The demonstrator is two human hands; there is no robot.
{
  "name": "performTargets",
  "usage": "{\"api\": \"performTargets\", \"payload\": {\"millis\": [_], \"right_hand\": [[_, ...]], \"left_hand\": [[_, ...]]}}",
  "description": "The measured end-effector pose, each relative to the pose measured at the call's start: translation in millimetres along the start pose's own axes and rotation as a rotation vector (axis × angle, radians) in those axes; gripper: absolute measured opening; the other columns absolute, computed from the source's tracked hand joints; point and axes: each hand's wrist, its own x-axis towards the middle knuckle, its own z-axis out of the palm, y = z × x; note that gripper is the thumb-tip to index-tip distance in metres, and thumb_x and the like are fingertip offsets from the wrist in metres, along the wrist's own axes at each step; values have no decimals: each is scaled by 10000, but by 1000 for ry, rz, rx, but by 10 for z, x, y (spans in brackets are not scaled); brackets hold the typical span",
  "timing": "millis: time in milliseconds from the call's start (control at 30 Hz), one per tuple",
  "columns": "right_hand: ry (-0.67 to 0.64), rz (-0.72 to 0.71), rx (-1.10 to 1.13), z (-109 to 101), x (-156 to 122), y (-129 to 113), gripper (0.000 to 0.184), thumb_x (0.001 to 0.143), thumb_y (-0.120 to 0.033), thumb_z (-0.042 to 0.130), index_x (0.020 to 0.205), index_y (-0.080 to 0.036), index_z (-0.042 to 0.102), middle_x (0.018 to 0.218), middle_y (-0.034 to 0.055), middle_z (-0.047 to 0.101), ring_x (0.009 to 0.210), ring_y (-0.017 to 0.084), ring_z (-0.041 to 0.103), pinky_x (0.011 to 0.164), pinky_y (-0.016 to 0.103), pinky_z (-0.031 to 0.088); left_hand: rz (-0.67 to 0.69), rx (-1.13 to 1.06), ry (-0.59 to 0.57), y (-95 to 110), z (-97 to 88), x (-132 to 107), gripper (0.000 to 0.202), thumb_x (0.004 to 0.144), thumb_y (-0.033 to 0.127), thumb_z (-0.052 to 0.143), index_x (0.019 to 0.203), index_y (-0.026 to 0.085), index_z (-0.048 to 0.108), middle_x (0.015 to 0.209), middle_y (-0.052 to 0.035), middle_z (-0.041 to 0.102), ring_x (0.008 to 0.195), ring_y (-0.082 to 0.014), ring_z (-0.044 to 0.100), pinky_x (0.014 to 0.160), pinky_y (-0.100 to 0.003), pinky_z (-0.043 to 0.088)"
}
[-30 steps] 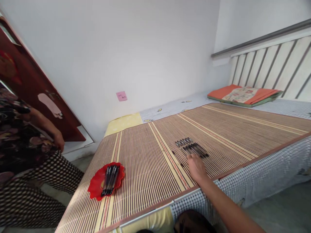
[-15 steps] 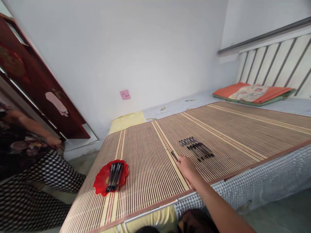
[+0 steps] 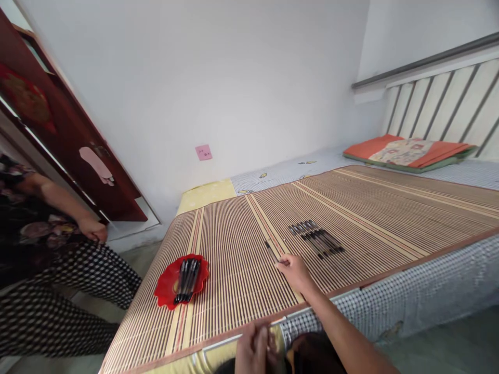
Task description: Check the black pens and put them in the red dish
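Note:
My right hand [image 3: 294, 270] is closed on the lower end of a dark pen [image 3: 272, 251], just above the striped mat [image 3: 230, 244]; the pen's other end points up and to the left. To the right of that hand, several similar pens [image 3: 323, 243] lie side by side in a row on the mat. A scalloped red plate [image 3: 166, 283] holds several more pens [image 3: 187, 280] in a bundle. At the bottom edge, my left hand [image 3: 255, 350] shows by the bed's near side, its fingers blurred and bent; nothing is visible in them.
The mat covers a bed with a checked sheet [image 3: 421, 291]. A folded orange and green cloth [image 3: 409, 153] lies at the far right by the headboard [image 3: 448, 104]. Another person [image 3: 47, 228] stands at the left, near a dark red door [image 3: 70, 130].
My right hand has shifted a little to the left with the pen. My left hand has come into view at the bottom. The person at the left has moved slightly.

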Motion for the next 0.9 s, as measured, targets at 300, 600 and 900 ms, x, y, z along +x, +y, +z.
{"api": "performTargets", "payload": {"millis": [300,600,900], "right_hand": [[-134,-150,191,366,-445,-279,168,848,-131,590,843,-162,755,753,39,775,712,190,732,608,236,500],[-29,-11,-343,-243,848,75,170,988,-230,620,1070,-115,714,1190,134,708,1069,232,684,954,401,526],[-55,-41,-571,-147,839,174,165,985,-204,586,1055,-113,705,1056,123,733,960,213,696,853,332,516]], "left_hand": [[-90,-361,30,361,446,1130,597,520,653,902,728,171,618,571,1,620,555,-162,628,482,-221,404],[-38,-371,-69,456,213,1045,583,710,673,808,905,150,639,476,123,369,382,-38,235,392,-195,144],[16,-467,-44,686,-12,725,497,754,543,844,830,210,482,599,98,414,473,-38,270,446,-173,210]]}}
